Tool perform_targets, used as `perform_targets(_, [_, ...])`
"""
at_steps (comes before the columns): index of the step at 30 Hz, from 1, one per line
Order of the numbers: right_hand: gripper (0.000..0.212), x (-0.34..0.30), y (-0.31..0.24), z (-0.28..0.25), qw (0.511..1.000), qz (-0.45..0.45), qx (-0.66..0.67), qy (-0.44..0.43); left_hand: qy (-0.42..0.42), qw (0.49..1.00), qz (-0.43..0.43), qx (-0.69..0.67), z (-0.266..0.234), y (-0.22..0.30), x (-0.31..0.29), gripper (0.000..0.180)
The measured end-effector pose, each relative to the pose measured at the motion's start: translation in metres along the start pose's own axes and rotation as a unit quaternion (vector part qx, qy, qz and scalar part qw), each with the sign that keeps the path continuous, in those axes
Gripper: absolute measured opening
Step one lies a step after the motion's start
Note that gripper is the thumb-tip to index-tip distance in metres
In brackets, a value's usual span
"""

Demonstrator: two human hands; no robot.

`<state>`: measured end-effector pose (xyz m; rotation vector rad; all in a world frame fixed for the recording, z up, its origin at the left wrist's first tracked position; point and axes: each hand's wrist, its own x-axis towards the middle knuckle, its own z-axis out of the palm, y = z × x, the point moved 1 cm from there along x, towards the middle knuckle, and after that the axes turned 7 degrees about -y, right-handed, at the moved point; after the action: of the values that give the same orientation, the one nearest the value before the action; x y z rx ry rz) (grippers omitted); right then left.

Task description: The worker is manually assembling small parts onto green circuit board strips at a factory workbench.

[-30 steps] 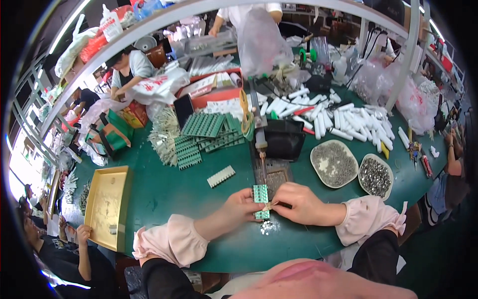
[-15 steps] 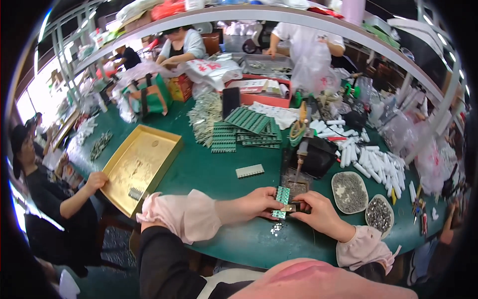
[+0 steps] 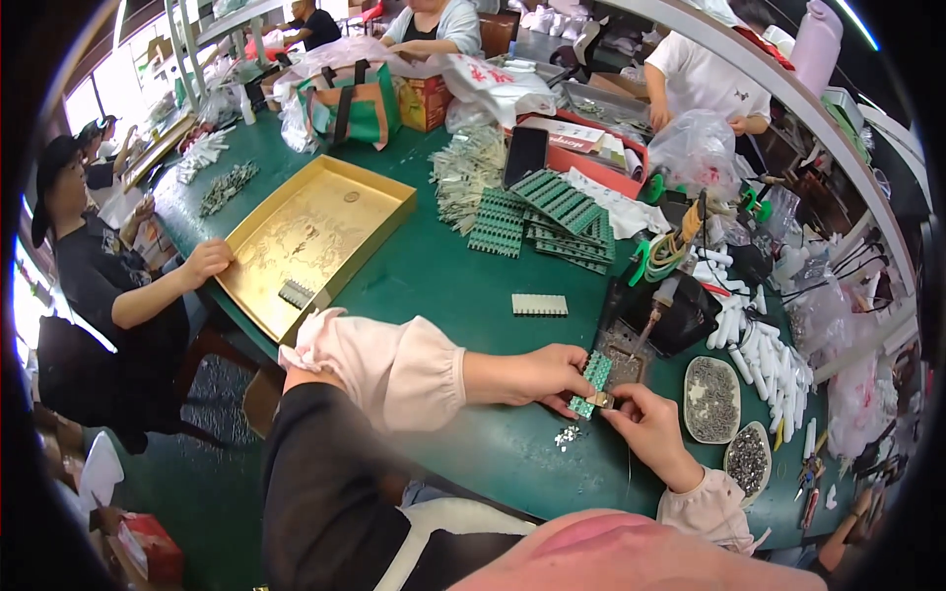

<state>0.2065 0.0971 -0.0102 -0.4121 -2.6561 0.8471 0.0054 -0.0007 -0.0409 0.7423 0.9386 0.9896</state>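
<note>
Left hand (image 3: pixel 554 376) pinching green circuit-board strip (image 3: pixel 597 368), right hand (image 3: pixel 646 424) gripping small metallic piece (image 3: pixel 602 400) against it, seemingly a seating step; next move wants steady alignment.

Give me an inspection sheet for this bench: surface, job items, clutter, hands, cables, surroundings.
Surface: green table; loose silvery bits lie on it.
Job items: green circuit board, held; small tan piece against it.
Clutter: white tubes heaped at right; green board stack beyond.
Left hand: fingers grip the circuit board.
Right hand: fingers pinch the tan piece.
Cables: dark cables, far right; routes unclear.
Surroundings: co-worker's hand at gold tray.
</note>
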Motion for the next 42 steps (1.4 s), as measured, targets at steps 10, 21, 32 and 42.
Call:
perform_targets(10, [0.028,0.0,0.006,-0.007,0.999,0.012,0.026,-0.019,0.004,0.999,-0.039,-0.002,0.005,0.016,-0.004,0.036])
perform_targets(21, [0.025,-0.003,-0.003,-0.019,0.999,0.036,0.03,-0.023,0.015,0.997,-0.068,-0.024,0.001,0.014,-0.004,0.028])
perform_targets(32, [0.026,-0.005,-0.001,-0.021,0.999,-0.013,0.002,-0.032,0.028,0.998,-0.051,-0.004,-0.012,0.022,-0.001,0.04])
perform_targets(42, [0.027,-0.008,0.004,-0.015,0.998,-0.016,-0.015,-0.055,0.032,0.997,-0.065,0.035,-0.013,0.023,-0.001,0.042])
